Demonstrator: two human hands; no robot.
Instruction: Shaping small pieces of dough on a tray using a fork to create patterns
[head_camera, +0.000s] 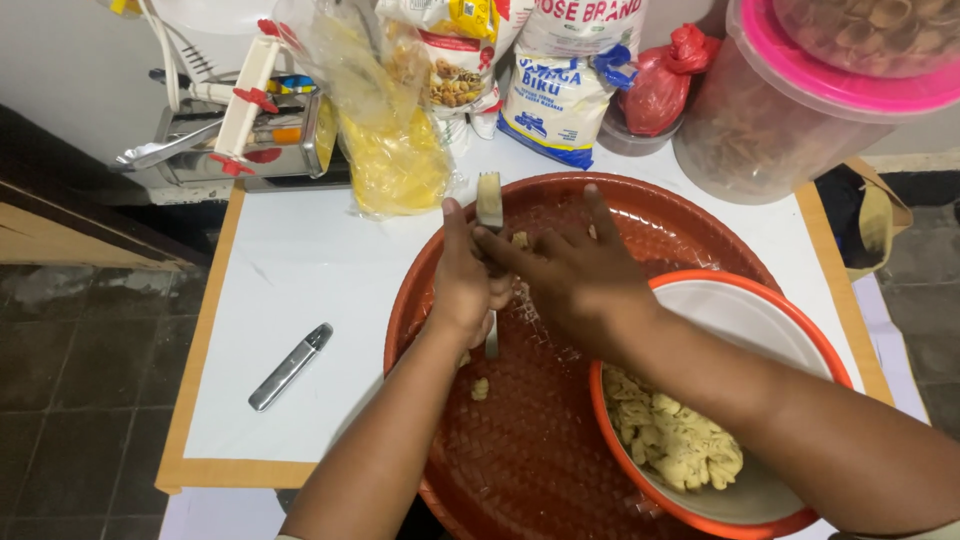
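A big round brown woven tray (520, 450) covers the tabletop (300, 300). Over it, the left hand (465, 285) has its grip clenched on a metal fork (489, 205), tines up; the right hand's (575, 275) fingers press a pale, small dough piece (519, 239) against it.

The scene is evenly and fairly brightly lit from above, with no hard beam; the white bench (300, 290) reads clean and slightly bluish; soft, short shadows fall beneath the hands (530, 270) onto the round red tray (520, 440); small glints speckle that tray's woven surface below the hands; the clear plastic bags (390, 110) beyond the tray carry pale glare; the floor left of the bench lies dim; focus is sharp centrally, and the upper corners bend slightly with wide-lens distortion.
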